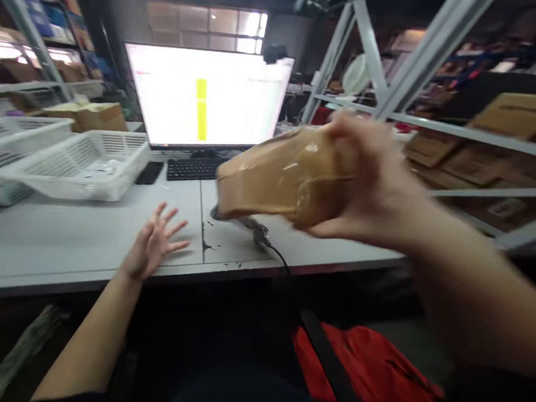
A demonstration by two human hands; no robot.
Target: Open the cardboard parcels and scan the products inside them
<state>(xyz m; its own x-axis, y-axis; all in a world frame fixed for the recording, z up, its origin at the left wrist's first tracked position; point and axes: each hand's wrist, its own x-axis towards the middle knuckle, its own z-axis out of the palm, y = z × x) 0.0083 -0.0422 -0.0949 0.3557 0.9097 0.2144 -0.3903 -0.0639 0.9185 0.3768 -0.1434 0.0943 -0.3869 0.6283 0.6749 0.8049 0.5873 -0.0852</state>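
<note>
My right hand (366, 177) grips the end of a brown cardboard box (269, 179) wrapped in shiny clear tape. The box is held tilted in the air above the desk. Under it, partly hidden, a dark and silvery object with a black cable (279, 254) lies on the desk; its kind I cannot make out. My left hand (155, 242) is empty, fingers spread, just over the white desk (86, 237) near its front edge. Motion blurs the right hand and the box.
A lit monitor (165, 96) stands behind a black keyboard (192, 169). Beside the keyboard lies a dark flat object (149, 173). White plastic baskets (113, 178) occupy the left side. At right, a metal frame (483, 141) fronts several cartons (521, 118). A red bag (375, 374) is below the desk.
</note>
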